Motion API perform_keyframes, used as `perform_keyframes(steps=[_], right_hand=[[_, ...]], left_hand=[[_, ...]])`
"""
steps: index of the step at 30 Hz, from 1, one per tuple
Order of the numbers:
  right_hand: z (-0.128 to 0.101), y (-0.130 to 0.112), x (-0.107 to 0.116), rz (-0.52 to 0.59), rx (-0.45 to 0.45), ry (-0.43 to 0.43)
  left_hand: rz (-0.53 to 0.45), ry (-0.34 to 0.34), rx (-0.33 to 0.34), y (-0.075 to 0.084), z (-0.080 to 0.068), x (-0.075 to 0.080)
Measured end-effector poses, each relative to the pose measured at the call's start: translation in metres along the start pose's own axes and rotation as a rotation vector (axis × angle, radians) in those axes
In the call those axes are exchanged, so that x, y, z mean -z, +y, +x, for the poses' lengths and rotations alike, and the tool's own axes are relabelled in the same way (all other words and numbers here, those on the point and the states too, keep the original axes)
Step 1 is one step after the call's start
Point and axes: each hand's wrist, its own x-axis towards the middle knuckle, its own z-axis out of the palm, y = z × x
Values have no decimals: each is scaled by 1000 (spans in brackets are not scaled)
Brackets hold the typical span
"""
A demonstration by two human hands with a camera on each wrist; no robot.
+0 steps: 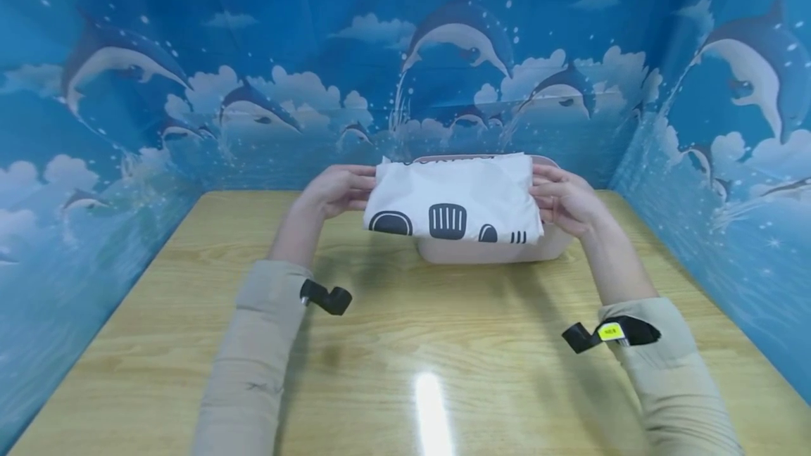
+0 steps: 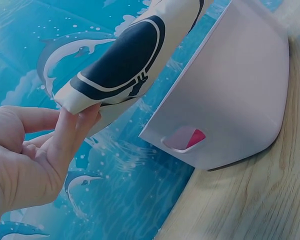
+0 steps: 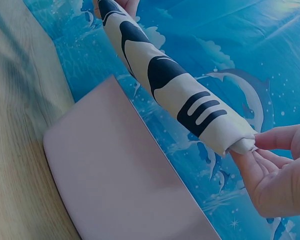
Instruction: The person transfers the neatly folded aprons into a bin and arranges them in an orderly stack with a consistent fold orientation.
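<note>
A folded white cloth (image 1: 455, 197) with black shapes printed on it is held in the air between both hands, above a pale pink plastic bin (image 1: 488, 250) at the far side of the table. My left hand (image 1: 338, 188) pinches the cloth's left end (image 2: 85, 102) between thumb and fingers. My right hand (image 1: 564, 199) pinches its right end (image 3: 240, 145). In the right wrist view the cloth (image 3: 175, 90) looks like a thick roll hanging over the bin (image 3: 125, 180). The bin (image 2: 240, 95) has a cut-out handle in its side wall.
The wooden table (image 1: 405, 343) is walled on three sides by blue panels printed with dolphins (image 1: 456, 27). The bin stands close to the back panel. Black wrist-camera straps sit on both sleeves.
</note>
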Motion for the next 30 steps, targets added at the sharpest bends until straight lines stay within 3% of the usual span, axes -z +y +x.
perform_keyframes(steps=[8, 14, 22, 30], right_hand=[[6, -2, 6, 30, -10, 1], [9, -4, 9, -26, -22, 39], [10, -9, 20, 5, -48, 10], [12, -12, 28, -182, -76, 61]], left_hand=[[1, -3, -22, 3, 0, -5], [-15, 4, -29, 4, 2, -9], [-18, 19, -24, 5, 6, -20], [-13, 22, -19, 5, 14, -29]])
